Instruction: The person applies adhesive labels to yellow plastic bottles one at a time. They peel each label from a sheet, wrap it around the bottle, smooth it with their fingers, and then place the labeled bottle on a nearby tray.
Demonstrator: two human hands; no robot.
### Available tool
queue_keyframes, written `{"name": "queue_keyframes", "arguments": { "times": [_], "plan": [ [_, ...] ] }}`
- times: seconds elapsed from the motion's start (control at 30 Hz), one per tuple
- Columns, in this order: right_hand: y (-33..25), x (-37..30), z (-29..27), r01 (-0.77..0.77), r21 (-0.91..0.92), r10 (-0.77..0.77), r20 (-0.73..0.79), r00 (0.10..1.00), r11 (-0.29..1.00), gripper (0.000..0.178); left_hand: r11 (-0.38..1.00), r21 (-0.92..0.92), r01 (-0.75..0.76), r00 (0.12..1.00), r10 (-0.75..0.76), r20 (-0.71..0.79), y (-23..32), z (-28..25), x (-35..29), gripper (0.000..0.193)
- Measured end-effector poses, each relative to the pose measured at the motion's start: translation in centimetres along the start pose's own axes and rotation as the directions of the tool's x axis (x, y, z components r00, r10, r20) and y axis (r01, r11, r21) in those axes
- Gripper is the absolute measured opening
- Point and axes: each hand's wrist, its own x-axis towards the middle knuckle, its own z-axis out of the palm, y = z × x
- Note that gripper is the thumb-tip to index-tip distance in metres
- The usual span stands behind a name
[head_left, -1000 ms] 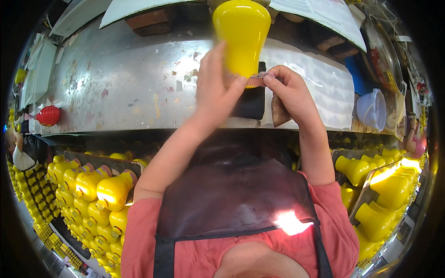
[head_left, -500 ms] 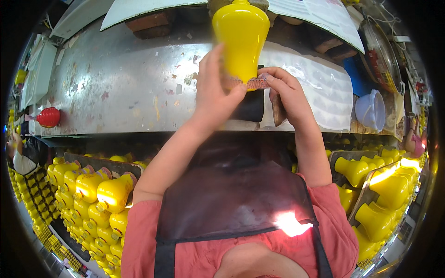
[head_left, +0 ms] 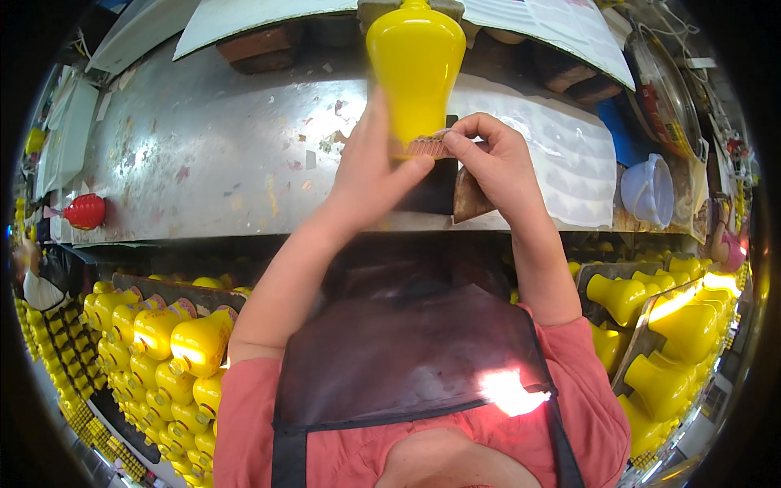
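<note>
A glossy yellow vase (head_left: 416, 69) points its narrow end away from me, against a dark block (head_left: 370, 11). My left hand (head_left: 368, 167) lies along its left side, fingers stretched along the wall and slightly blurred, thumb by the near rim. Around that near end runs a thin pink-brown patterned strip (head_left: 425, 147). Its right end is pinched between thumb and fingers of my right hand (head_left: 495, 154). Below the right hand is a flat brown piece (head_left: 472, 198), partly covered by the hand; whether the palm holds it I cannot tell. A black pad (head_left: 435, 189) lies under the vase's near end.
A metal worktable (head_left: 236, 154) carries a white sheet (head_left: 561, 163) at right, with a pale bucket (head_left: 648, 191) beyond it. A red rounded object (head_left: 85, 211) sits at the left edge. Boards of yellow vases (head_left: 199, 340) flank me. Bricks (head_left: 260, 47) prop a white panel (head_left: 268, 20).
My right hand has shifted slightly left with the strip's end. The strip shows further left along the rim, and the brown piece has turned and moved left. My left hand has moved slightly left.
</note>
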Motion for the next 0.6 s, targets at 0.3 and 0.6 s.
{"name": "queue_keyframes", "arguments": {
  "times": [0.3, 0.6],
  "plan": [
    [0.4, 0.4, 0.9, 0.115, 0.013, -0.115, -0.039, 0.993, 0.993, 0.014, 0.921, -0.345, 0.183, 0.979, -0.202, -0.018, 0.7, 1.1, 0.9, 0.087],
    [0.8, 1.0, 0.5, 0.047, 0.083, -0.049, 0.016, 0.999, 0.995, 0.013, 0.925, -0.350, 0.146, 0.982, -0.178, -0.060, 0.7, 1.4, 1.1, 0.083]
  ]
}}
